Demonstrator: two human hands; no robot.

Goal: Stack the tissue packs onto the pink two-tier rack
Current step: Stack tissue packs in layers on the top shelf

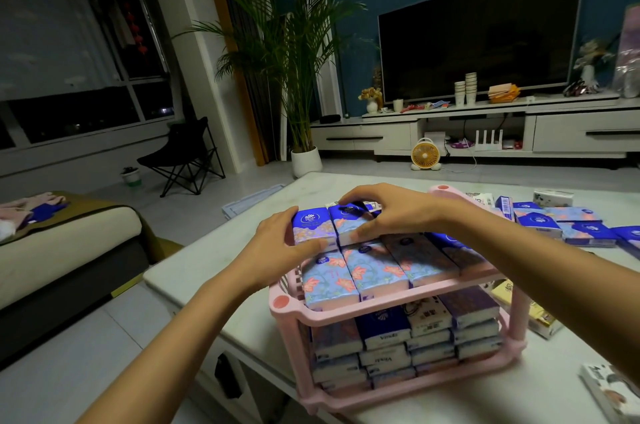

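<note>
Item: pink rack (363,314), two tiers, standing on the counter (346,181). Lower tier is showing as packed full; upper tier is carrying a flat layer of tissue packs (367,271), with a second layer being started at its far left corner.

Left hand (277,243): fingers are curling round the outer side of the blue pack (311,224), thumb lying along its near edge, closed on it.

Right hand (388,212): fingers are spreading over the neighbouring pack (348,217), tips at its far edge, thumb at its near edge, pressing rather than lifting.

Handling advice: both packs are sitting side by side; squeezing them together between the fingers and squaring them over the layer beneath should be keeping the stack level.

Spare packs (571,222): lying loose beyond the right wrist.
</note>
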